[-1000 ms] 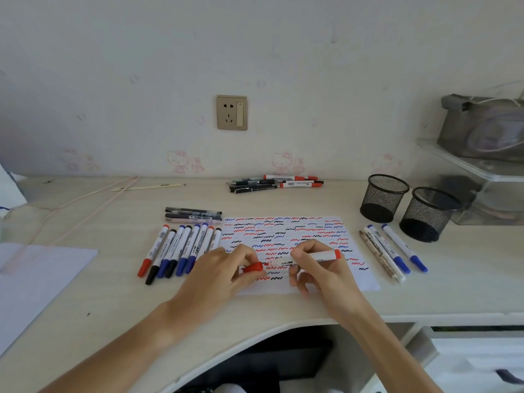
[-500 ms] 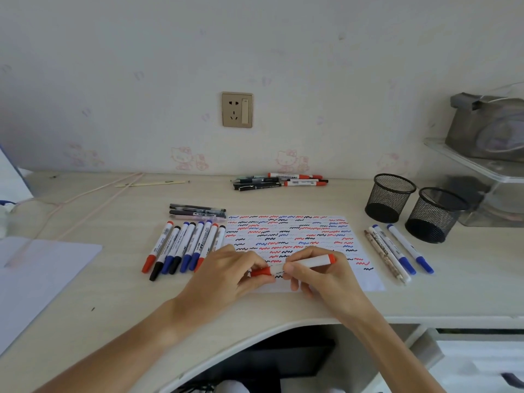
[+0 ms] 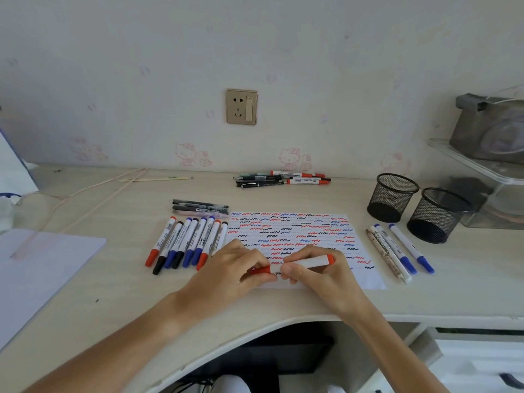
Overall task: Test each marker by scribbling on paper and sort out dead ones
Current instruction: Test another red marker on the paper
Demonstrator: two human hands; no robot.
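A red marker (image 3: 300,264) was held level above the near edge of the scribble paper (image 3: 289,236), at 6 o'clock of the sheet. Its white barrel was pinched by the right hand (image 3: 320,272); the red cap (image 3: 259,270) at its 9 o'clock end was gripped by the left hand (image 3: 226,269). The cap was seen seated against the barrel, so the step in hand was judged to be capping after a test, though uncapping could not be ruled out. The sheet was nearly filled with red, blue and black squiggles.

A row of capped markers (image 3: 187,242) lay at 9 o'clock of the paper, three pens (image 3: 399,251) at 3 o'clock, a further cluster (image 3: 283,178) at 12 o'clock. Two mesh cups (image 3: 392,197) stood at 2 o'clock.

Next move, as judged: the cap to be pressed fully home, then the marker to be laid with the pile matching its result.
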